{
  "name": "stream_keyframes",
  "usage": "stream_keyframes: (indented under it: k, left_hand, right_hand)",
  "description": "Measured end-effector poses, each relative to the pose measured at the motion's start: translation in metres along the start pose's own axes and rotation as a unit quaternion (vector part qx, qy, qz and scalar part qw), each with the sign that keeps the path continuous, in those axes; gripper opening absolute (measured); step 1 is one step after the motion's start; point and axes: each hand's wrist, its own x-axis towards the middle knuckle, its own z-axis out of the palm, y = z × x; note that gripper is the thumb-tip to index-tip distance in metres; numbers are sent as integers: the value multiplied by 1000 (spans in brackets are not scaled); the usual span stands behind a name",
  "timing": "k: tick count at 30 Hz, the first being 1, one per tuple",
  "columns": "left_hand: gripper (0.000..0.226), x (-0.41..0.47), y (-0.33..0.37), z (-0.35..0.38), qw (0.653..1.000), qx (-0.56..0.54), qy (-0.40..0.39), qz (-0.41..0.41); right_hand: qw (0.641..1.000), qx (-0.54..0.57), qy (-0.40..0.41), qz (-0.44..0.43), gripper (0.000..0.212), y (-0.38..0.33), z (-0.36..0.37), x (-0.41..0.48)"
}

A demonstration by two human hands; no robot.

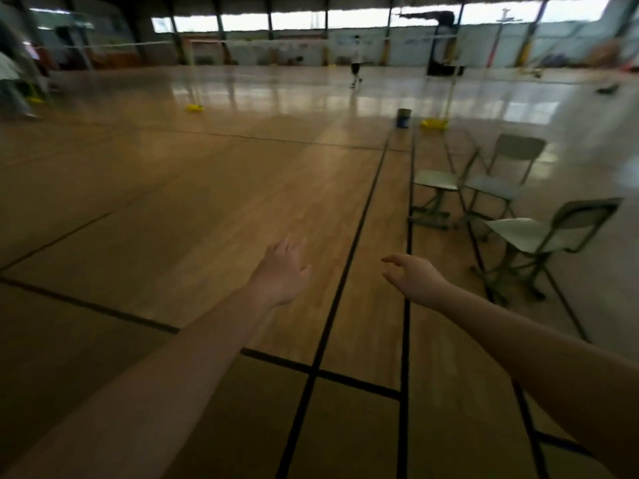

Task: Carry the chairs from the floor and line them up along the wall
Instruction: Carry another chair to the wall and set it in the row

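Three grey-green chairs stand on the wooden court floor to my right. The nearest chair (539, 236) has a pale seat and faces left. Behind it stands a second chair (501, 181), and a third chair (437, 188) sits left of that, close to the black court lines. My left hand (283, 271) reaches forward over the floor with its fingers relaxed, holding nothing. My right hand (415, 278) is stretched out beside it with loosely bent fingers, also empty, and is left of and short of the nearest chair.
A blue bucket (404, 118) and a yellow net-post base (434, 123) stand further down the line. Another yellow base (194, 107) lies on the floor at the left. A person (356, 63) walks far off near the net. Wide wooden floor stretches ahead and left.
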Motion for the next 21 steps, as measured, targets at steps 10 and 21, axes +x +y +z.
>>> stream_keyframes:
  k: [10,21]
  left_hand:
    - [61,125,77,29,993,27,-51,100]
    - [60,256,258,81,978,-24,-79,189]
  right_hand:
    - [986,-33,77,147,45,100,-54,12]
    - [962,-55,144,224,47,249,-152,80]
